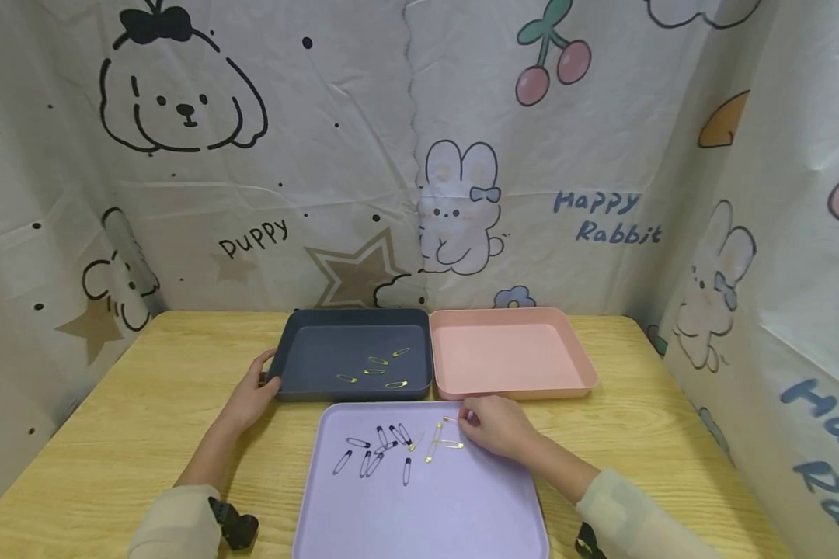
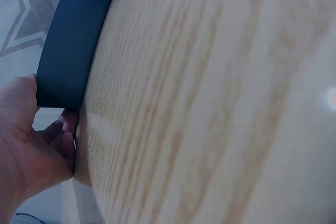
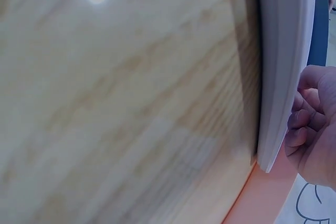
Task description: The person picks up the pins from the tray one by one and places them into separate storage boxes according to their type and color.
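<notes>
My left hand [image 1: 250, 396] grips the left front corner of a dark blue tray [image 1: 349, 394], thumb on its front wall. Several gold safety pins [image 1: 374, 371] lie scattered inside that tray. At the top edge of a lavender tray [image 1: 419, 520], my right hand [image 1: 496, 425] pinches the end of a gold safety pin [image 1: 450, 419], its far end hidden by the fingers. Left of that hand lie a few more gold pins [image 1: 434, 442]. Several black safety pins [image 1: 375, 464] are spread over the lavender tray's upper left part. In the right wrist view, the right hand's fingers [image 3: 299, 121] are curled.
A pink tray [image 1: 513, 392] stands against the right side of the dark blue one, behind the lavender tray. All three rest on a wooden table [image 1: 112, 442]. Printed cloth [image 1: 363, 171] hangs behind the table and along both sides.
</notes>
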{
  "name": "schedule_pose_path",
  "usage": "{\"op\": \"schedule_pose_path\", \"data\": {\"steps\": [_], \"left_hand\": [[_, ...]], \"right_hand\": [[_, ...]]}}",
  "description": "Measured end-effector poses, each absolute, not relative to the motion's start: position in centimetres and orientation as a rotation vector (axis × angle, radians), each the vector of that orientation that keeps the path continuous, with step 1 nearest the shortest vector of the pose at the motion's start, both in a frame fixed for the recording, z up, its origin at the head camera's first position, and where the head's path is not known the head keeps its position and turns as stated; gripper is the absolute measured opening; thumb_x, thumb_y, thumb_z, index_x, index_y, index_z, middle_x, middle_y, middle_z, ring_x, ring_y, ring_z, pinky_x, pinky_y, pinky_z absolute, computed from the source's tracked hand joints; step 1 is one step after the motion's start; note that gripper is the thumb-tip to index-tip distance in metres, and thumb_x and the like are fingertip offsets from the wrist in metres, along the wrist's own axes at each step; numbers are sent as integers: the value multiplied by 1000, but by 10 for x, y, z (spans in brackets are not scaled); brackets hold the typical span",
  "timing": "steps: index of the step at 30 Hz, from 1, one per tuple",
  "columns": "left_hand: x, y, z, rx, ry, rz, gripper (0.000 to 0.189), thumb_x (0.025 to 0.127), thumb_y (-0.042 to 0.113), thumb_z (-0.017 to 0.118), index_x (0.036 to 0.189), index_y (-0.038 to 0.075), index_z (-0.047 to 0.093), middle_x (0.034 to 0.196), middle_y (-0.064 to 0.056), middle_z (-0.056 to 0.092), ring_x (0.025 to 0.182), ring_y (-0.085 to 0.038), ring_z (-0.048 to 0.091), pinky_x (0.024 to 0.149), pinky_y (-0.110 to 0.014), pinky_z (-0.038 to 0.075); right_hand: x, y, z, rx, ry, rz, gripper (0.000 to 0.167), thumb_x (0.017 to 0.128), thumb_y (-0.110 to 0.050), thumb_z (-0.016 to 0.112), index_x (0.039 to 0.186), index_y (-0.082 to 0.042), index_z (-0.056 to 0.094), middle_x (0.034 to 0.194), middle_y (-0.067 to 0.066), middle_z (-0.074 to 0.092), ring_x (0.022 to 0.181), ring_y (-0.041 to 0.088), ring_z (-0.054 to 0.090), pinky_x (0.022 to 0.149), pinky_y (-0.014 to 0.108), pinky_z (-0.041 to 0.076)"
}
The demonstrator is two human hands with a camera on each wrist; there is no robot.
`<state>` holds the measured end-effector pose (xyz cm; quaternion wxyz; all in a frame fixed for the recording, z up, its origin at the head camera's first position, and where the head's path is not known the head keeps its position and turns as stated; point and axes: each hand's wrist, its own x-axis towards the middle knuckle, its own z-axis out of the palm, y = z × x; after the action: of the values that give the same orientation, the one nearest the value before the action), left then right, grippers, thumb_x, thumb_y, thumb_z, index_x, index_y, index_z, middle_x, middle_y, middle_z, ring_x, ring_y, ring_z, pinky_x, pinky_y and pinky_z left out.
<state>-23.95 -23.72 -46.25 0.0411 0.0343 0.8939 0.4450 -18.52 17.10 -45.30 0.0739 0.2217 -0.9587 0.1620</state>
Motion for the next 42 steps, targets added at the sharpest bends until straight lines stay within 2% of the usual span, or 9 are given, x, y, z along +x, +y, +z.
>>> {"op": "schedule_pose_path", "data": {"steps": [3, 7, 11, 25, 33, 42], "left_hand": [[-239, -237, -463, 131, 2747, 1369, 59, 96, 25, 38, 149, 10, 15, 124, -34, 46, 110, -37, 48, 79, -36, 42], [-240, -237, -462, 97, 2722, 1355, 60, 97, 22, 38, 150, 10, 12, 128, -32, 44, 116, -40, 45, 86, -41, 41], [-241, -236, -461, 77, 2714, 1340, 60, 98, 20, 37, 150, 9, 10, 130, -30, 44, 118, -39, 45, 86, -40, 41], [-241, -236, -461, 66, 2712, 1339, 59, 98, 19, 37, 150, 10, 11, 129, -30, 45, 116, -38, 46, 85, -38, 41], [-239, -237, -460, 73, 2705, 1342, 59, 98, 20, 37, 150, 10, 10, 132, -31, 42, 119, -39, 44, 86, -40, 41], [-240, -236, -460, 59, 2712, 1335, 59, 98, 20, 37, 150, 11, 11, 132, -30, 43, 119, -39, 44, 87, -41, 40]], "right_hand": [[-186, 171, -450, 675, -2877, 524, 4, 81, -20, 64, 78, -17, 66, 65, -12, 58, 58, 1, 47, 55, 20, 39], [-188, 168, -442, 681, -2883, 598, 6, 82, -19, 63, 81, -16, 68, 60, -13, 52, 55, 1, 42, 51, 19, 35], [-192, 163, -432, 674, -2892, 638, 5, 82, -19, 63, 82, -17, 68, 59, -13, 48, 55, 2, 40, 52, 19, 33], [-219, 137, -402, 672, -2878, 708, 5, 83, -22, 63, 82, -19, 67, 61, -9, 51, 56, 5, 43, 52, 20, 34], [-244, 112, -398, 662, -2861, 775, 9, 85, -23, 62, 84, -18, 68, 65, -8, 55, 61, 6, 47, 58, 22, 38], [-265, 81, -394, 672, -2875, 784, 10, 85, -24, 61, 86, -17, 69, 73, -6, 63, 62, 7, 50, 56, 22, 40]]}}
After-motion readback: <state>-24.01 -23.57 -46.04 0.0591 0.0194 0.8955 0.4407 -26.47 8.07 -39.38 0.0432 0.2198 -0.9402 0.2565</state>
